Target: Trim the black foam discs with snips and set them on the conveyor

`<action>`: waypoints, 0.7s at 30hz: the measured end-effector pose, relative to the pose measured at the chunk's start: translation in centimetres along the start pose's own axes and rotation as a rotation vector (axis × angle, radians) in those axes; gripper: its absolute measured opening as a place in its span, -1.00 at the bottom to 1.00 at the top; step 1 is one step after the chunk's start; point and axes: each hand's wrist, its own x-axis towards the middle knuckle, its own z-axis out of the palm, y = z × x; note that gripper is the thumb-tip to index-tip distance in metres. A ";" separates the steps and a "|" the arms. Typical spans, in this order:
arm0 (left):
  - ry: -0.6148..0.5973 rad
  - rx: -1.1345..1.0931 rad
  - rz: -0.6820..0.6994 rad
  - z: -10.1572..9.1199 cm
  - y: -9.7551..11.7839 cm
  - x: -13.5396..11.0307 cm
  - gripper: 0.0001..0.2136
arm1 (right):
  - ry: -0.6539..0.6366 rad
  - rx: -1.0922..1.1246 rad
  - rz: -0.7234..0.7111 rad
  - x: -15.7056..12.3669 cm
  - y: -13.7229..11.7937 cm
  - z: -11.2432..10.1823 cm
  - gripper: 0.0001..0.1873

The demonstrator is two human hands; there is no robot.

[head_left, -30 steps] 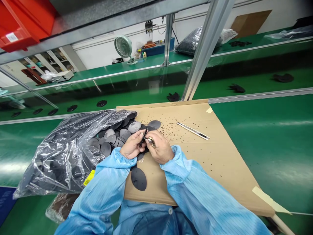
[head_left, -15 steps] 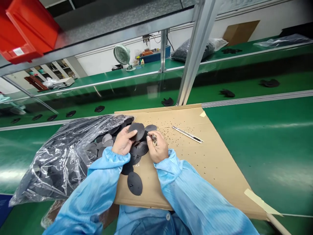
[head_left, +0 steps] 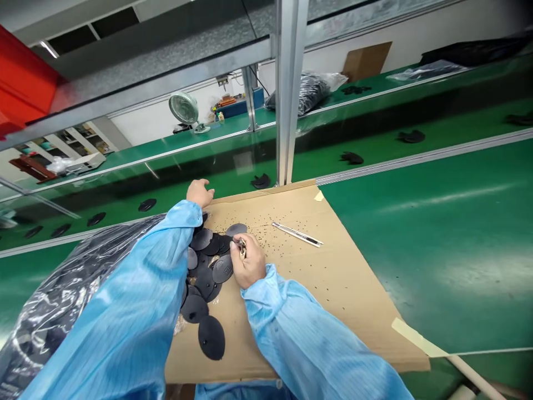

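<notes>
I see black oval pieces (head_left: pixel 206 280) heaped along the left edge of a cardboard sheet (head_left: pixel 350 294), the closest lying toward its near left corner. Beside the heap I have the right hand (head_left: pixel 250 261) clamped on a small metal tool (head_left: pixel 242 248). The left hand (head_left: pixel 200 193), well apart from it, is at the far left corner, thumb and finger spread. A slim cutter (head_left: pixel 297 234) lies toward the far edge.

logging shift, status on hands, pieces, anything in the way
Left hand by far edge of cardboard, grip unclear. Right hand closed on metal tool. Black pieces in overlapping heap. Cutter off right, out of way.
</notes>
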 end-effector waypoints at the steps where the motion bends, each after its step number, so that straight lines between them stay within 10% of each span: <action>1: -0.060 0.011 0.007 0.9 1.1 0.2 -0.58 | 0.036 0.000 0.025 0.0 0.1 0.0 -0.88; 13: -0.217 -0.039 -0.019 10.4 13.8 3.5 -0.39 | 0.306 0.052 0.270 1.1 0.0 0.2 -0.90; 21: -0.021 -0.392 0.023 10.4 13.9 3.5 -0.42 | 0.287 -0.004 0.317 1.1 1.1 0.7 -0.84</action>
